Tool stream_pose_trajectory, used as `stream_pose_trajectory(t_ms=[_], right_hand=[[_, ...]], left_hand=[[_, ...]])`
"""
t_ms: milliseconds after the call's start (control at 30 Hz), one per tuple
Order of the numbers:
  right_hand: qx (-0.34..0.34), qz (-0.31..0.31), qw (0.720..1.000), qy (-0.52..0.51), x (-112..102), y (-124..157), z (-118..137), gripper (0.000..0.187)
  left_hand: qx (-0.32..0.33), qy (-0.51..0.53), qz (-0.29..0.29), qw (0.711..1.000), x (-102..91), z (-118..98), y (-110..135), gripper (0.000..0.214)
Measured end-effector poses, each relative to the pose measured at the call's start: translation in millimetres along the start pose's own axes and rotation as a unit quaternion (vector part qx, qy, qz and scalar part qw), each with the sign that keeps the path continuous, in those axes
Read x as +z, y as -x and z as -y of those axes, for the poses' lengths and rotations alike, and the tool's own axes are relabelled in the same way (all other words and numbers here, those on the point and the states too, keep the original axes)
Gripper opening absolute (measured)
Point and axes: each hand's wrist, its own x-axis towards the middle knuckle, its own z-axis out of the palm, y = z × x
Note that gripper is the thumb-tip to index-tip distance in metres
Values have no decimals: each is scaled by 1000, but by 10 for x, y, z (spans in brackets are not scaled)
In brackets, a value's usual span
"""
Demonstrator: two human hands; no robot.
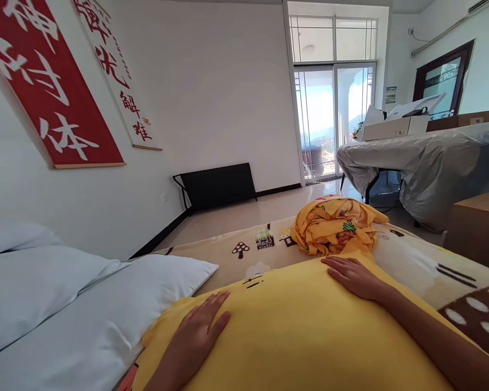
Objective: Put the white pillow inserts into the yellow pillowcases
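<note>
A: What was nearest?

B: At bottom centre, a yellow pillow (285, 320) lay on a patterned blanket (415, 250). The left hand (200, 327), lower left of centre, rested flat on it, fingers nearly together, thumb apart. The right hand (355, 277), right of centre, lay flat near the far edge, fingers close together, clamped on nothing.

A: How far along did things look?

B: The pillow seemed filled and its upper face mostly smooth, so I judged that side largely settled. White pillows (106, 320) lay at lower left. Just beyond the right hand, an orange cloth (330, 220) sat crumpled and unfolded.

A: What was hard to make out?

B: The frame's bottom edge cut off the pillow's near end; its underside was hidden. Bunching hid the cloth's shape. Farther off, at upper right, glare washed out the view through a glass door (321, 122).
</note>
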Motion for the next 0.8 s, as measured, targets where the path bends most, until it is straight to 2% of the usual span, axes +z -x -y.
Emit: stream_pose_trajectory(t_ms=[167, 267, 367, 433, 500, 567, 633, 700, 800], right_hand=[[90, 4, 996, -19, 82, 65, -495, 67], [139, 10, 990, -15, 148, 127, -741, 65], [176, 8, 984, -2, 149, 295, -892, 58], [197, -4, 980, 13, 78, 467, -946, 51], [218, -38, 974, 37, -57, 644, -939, 48], [239, -90, 965, 63, -230, 786, -807, 49], [216, -150, 960, 93, -378, 872, -480, 48], [120, -194, 967, 114, -434, 916, 41, 46], [-80, -157, 981, 86, -295, 952, 916, 48]], left_hand=[[-41, 23, -3, 999, 47, 263, 50, 63], [-68, 43, -7, 997, 149, 557, 135, 65], [-57, 18, -10, 998, 229, 871, 269, 61], [-75, -8, -25, 997, 182, 1001, 384, 55], [-139, -15, -43, 989, 23, 993, 509, 50], [-179, -13, -60, 982, -201, 798, 627, 52], [-135, -14, -74, 988, -389, 404, 720, 54], [-17, -11, -81, 997, -450, -134, 764, 51], [136, -46, -58, 988, -269, -913, 737, 50]])
